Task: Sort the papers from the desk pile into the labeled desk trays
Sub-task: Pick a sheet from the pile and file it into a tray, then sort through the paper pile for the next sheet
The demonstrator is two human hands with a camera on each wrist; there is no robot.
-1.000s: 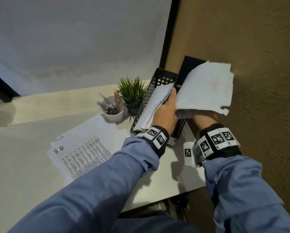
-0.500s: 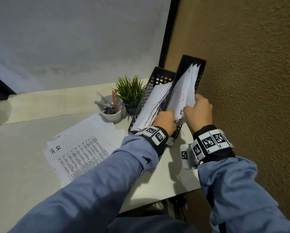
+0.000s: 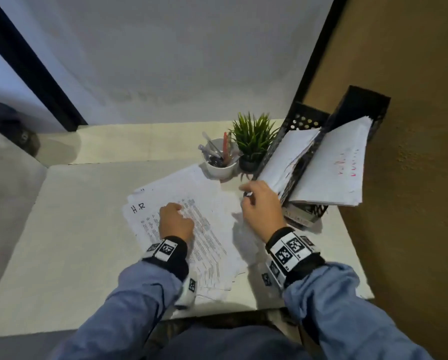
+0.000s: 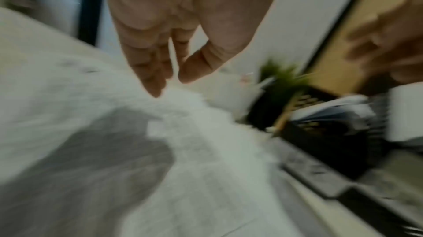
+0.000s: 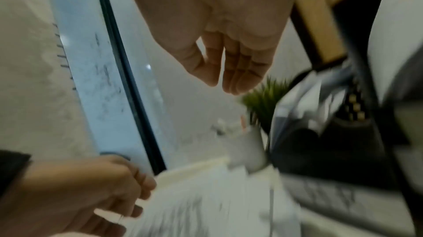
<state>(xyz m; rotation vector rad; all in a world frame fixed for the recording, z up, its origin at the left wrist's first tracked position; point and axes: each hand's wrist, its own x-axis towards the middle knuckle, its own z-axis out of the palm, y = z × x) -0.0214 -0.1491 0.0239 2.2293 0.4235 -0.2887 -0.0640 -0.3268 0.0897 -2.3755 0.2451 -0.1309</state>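
Observation:
The desk pile of papers (image 3: pixel 191 229) lies mid-desk, its top sheet marked "H.R". My left hand (image 3: pixel 176 219) hovers over the pile with fingers loosely bent, fingertips (image 4: pixel 155 89) touching the top sheet and holding nothing. My right hand (image 3: pixel 256 201) is above the desk between the pile and the trays, fingers relaxed and empty (image 5: pixel 219 85). Two black mesh trays stand at the right. The left tray (image 3: pixel 303 120) holds a sheaf of white sheets. The right tray (image 3: pixel 360 102) holds sheets, the top one (image 3: pixel 334 172) with red writing. Both wrist views are blurred.
A white cup of pens (image 3: pixel 219 162) and a small potted plant (image 3: pixel 252 141) stand just behind the pile, left of the trays. A brown wall (image 3: pixel 412 178) runs close along the right of the trays. The desk edge (image 3: pixel 217 310) is near my body.
Both hands have left the trays and come back to the pile. The sheet with red writing that my right hand held now lies in the right tray.

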